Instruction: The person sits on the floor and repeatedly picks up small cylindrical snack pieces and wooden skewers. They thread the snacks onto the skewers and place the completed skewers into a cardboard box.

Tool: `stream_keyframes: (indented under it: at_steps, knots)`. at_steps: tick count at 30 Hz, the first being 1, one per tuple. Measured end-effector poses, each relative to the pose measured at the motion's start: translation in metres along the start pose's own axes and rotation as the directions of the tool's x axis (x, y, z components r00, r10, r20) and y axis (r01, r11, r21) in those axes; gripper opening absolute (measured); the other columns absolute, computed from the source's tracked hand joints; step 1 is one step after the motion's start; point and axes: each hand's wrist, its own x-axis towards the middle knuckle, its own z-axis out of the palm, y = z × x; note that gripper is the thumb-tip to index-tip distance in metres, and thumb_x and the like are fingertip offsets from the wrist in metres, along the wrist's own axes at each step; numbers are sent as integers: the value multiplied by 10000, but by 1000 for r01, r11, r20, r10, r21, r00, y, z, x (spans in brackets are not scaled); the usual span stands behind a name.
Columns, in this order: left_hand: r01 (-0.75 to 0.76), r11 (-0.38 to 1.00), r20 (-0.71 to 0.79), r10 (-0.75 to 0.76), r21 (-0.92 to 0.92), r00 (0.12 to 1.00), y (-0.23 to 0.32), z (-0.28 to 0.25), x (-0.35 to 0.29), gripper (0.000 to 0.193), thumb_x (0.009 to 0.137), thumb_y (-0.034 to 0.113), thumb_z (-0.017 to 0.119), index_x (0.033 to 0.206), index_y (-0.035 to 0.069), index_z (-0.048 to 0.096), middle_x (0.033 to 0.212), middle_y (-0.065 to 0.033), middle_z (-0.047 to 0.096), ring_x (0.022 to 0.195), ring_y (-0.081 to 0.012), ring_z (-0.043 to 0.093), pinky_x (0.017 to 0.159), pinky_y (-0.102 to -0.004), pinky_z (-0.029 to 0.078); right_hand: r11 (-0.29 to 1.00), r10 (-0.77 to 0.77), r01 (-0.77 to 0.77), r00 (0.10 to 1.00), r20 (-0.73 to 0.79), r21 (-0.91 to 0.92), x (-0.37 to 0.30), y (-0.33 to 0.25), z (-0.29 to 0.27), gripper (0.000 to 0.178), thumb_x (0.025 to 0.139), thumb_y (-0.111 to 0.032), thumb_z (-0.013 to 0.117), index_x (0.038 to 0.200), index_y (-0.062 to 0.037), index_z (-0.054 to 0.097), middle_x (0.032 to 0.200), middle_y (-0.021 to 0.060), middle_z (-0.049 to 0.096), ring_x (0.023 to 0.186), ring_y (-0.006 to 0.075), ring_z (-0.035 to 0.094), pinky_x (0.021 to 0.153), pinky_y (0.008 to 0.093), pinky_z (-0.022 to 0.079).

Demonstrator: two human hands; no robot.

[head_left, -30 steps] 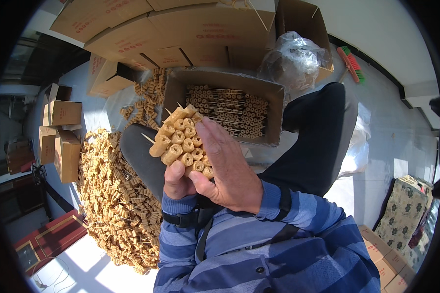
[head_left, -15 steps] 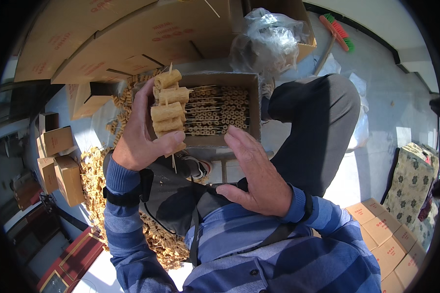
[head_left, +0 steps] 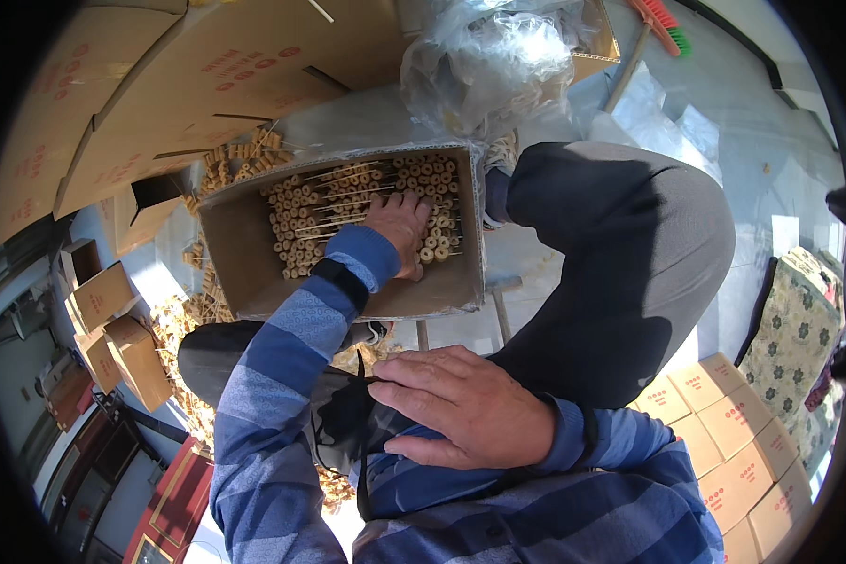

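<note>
An open cardboard box [head_left: 244, 268] stands in front of me, holding rows of tan, hollow rolls on thin sticks [head_left: 296, 221]. My left hand [head_left: 401, 230] reaches down inside it, toward the box's right half. Its fingers are spread and lie on top of the skewered rolls, with the thumb apart; what is under the palm is hidden. Above my lap, my right hand [head_left: 470, 409] is stretched out with nothing in it, nearer to me than the box.
Large cartons [head_left: 254, 70] line the far left. Clear plastic wrapping [head_left: 498, 70] spills from another carton at the back. More tan rolls [head_left: 244, 160] lie on the floor beside the box. Small cartons [head_left: 738, 423] are stacked at right, and a red-green broom [head_left: 663, 23] lies farther off.
My left hand has gone from holding a bundle of skewered rolls above the box's left side to lying on the rolls inside. My right hand has drawn back toward my lap.
</note>
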Motion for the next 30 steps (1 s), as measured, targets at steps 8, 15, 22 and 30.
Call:
stream_keyframes:
  at_steps: [8,15,22,30]
  knots:
    - [-22,1000,-39,21,-18,999,4,36,30,1163,619,357,855,1574,110,239,1378,-196,470,1302,-391,452,1067,-515,379,997,53,-49,997,64,-65,7,9,4,463,882,-301,756,1250,-49,631,1273,117,620,1176,264,606,971,389,486]
    - [-34,993,-68,26,-112,997,4,44,28,1160,636,370,856,1578,110,230,1419,-204,448,1330,-406,429,1090,-529,361,991,119,-112,988,103,-66,8,11,10,428,889,-273,741,1242,-52,641,1222,110,654,1106,258,635,939,376,503]
    - [9,974,8,-7,-226,1000,-2,45,35,1121,689,310,872,1591,151,225,1486,-198,414,1376,-434,384,1128,-562,322,987,135,-125,986,98,-101,9,12,16,380,887,-251,735,1201,-50,659,1171,99,679,1038,249,658,906,362,517]
    - [-62,972,-14,61,-226,998,-5,47,36,1084,695,285,870,1582,144,263,1498,-180,416,1383,-420,381,1138,-551,311,979,143,-120,980,140,-163,9,12,21,334,904,-250,708,1161,-42,663,1126,99,683,986,252,664,880,363,519]
